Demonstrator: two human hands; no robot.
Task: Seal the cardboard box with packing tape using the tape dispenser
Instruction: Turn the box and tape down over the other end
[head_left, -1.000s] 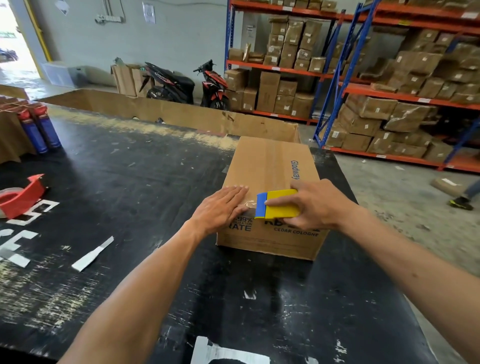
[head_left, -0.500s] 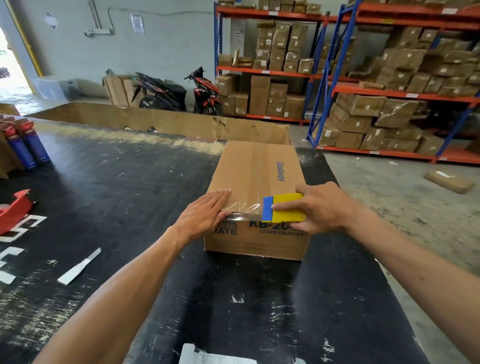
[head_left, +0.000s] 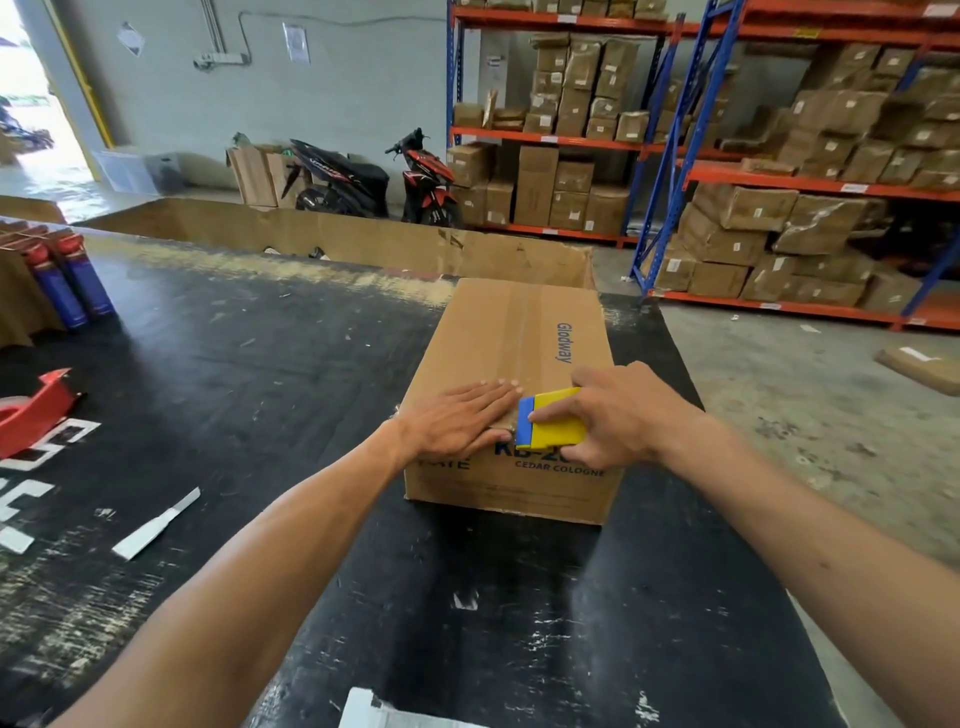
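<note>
Cardboard box (head_left: 511, 364) lies at the frame's centre on the black table (head_left: 218, 395), clear tape along its top seam. Left hand (head_left: 457, 421), fingers flat and spread, pins the near edge so nothing shifts; right hand (head_left: 618, 415) grips a yellow-blue scraper (head_left: 553, 418), likely pressing tape down. Red tape dispenser (head_left: 31, 410) rests unused at left edge.

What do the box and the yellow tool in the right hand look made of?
Box: plain brown corrugated cardboard, matte, blue print, with a glossier clear tape strip along its top seam. Yellow tool: smooth hard plastic by its look, with a blue edge strip, possibly softer.
</note>
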